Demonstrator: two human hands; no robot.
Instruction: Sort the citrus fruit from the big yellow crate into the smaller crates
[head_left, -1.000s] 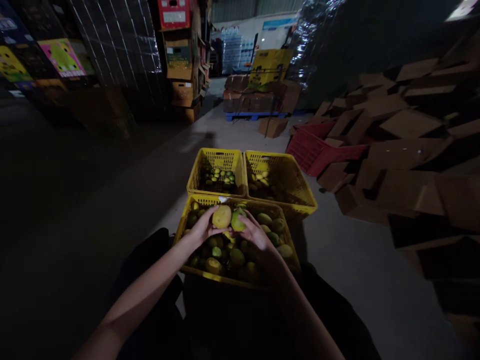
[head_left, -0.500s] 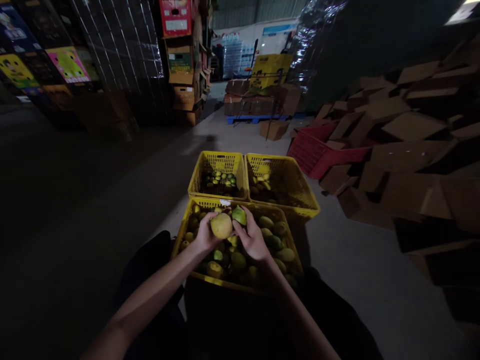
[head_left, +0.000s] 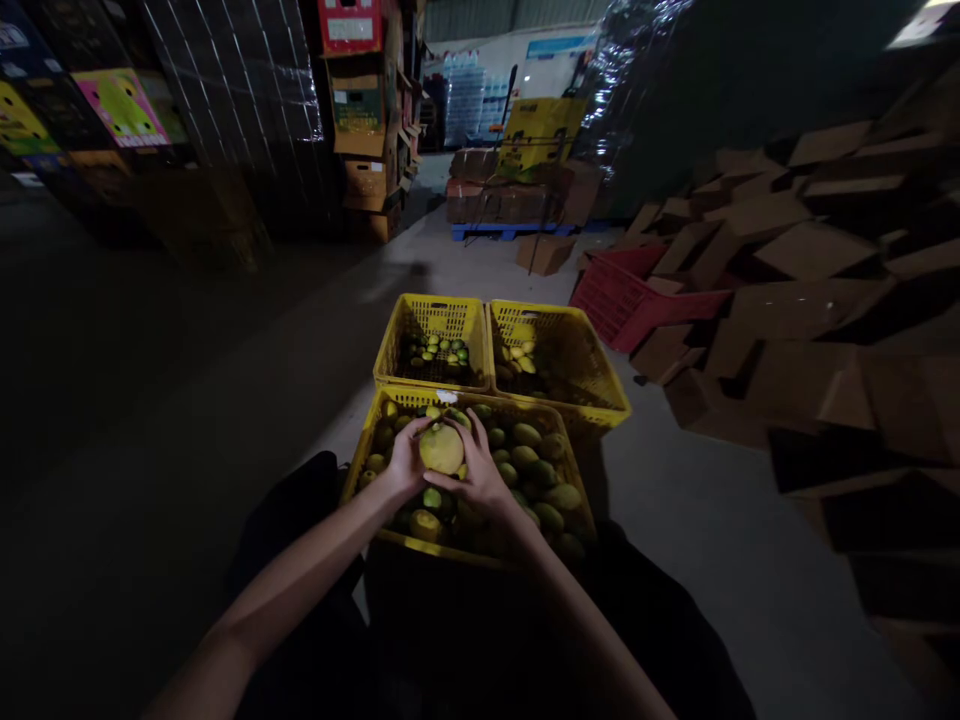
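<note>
Over the front yellow crate (head_left: pixel 480 562), a pale yellow lemon (head_left: pixel 441 449) is held between my two hands. My left hand (head_left: pixel 406 458) wraps its left side. My right hand (head_left: pixel 480 468) curves around the right side, thumb below and fingers above. Beneath them the crate holds many green and yellow lemon-like fruits (head_left: pixel 562 497), some oval. A bright green fruit (head_left: pixel 432 499) lies just below my hands. Part of the fruit under my palms is hidden.
Behind stand two more yellow crates, the left one (head_left: pixel 386 345) with small green fruits and the right one (head_left: pixel 600 375) with some yellow fruits. A red crate (head_left: pixel 630 300) and heaped cardboard boxes (head_left: pixel 810 300) lie to the right. Farther back is a loaded blue pallet (head_left: pixel 510 232).
The green fruit in my right hand is no longer visible there. My right hand has moved left and closed around the yellow lemon, which stays in my left hand.
</note>
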